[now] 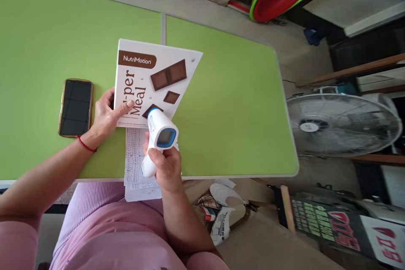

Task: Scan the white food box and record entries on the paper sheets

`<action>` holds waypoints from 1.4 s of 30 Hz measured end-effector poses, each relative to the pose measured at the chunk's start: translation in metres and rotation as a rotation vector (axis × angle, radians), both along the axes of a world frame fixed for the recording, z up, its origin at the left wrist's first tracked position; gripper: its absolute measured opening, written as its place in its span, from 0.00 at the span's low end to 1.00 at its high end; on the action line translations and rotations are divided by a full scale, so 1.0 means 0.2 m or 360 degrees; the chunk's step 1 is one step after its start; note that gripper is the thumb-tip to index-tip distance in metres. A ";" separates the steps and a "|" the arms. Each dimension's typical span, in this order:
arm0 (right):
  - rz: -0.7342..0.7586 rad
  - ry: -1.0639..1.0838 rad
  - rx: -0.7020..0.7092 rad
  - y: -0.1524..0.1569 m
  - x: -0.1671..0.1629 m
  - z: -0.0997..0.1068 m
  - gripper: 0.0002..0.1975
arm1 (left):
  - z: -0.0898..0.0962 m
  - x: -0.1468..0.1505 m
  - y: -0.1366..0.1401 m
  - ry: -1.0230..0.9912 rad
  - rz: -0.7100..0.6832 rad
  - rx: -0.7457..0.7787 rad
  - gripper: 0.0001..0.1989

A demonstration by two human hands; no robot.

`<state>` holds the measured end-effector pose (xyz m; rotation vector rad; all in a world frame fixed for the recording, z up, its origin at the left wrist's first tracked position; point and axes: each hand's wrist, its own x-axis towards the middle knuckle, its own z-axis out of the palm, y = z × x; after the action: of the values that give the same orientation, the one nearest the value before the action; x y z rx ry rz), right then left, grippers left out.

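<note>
My left hand (109,112) grips a white NutriMotion box (171,57) by its left side, thumb on the front and fingers behind. The box is tilted up above the table, with brown chocolate pieces printed on its face. In my right hand (168,168) is a white and blue infrared thermometer (153,124), held by its handle. Its nose points at the lower part of the box front and overlaps it in view; I cannot tell whether they touch. The thermometer's small screen faces me and looks grey. Beneath both lies a sheet of paper with handwriting (134,160), partly covered.
A smartphone (76,107) with a dark screen lies on the green table (221,105), left of my left hand. The paper overhangs the table's near edge. A large fan (341,124) stands beyond the right end. Papers and bags (224,211) sit below, at the right.
</note>
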<state>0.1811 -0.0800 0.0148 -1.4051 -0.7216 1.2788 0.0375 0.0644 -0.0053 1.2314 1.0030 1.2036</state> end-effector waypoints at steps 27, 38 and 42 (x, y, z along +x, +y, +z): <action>-0.0005 -0.0018 0.0002 0.04 -0.01 -0.03 0.21 | -0.03 -0.01 0.01 0.0116 0.0005 0.0012 0.32; -0.0101 0.0024 -0.0077 0.05 -0.04 -0.01 0.21 | -0.02 0.00 0.01 0.0064 0.0006 0.0013 0.32; -0.0116 0.0032 -0.0053 0.06 -0.05 0.01 0.20 | -0.02 -0.01 0.00 0.0071 0.0010 0.0006 0.32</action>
<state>0.1705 -0.0672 0.0169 -1.4310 -0.6323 1.2514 0.0364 0.0650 -0.0083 1.2636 1.0388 1.1879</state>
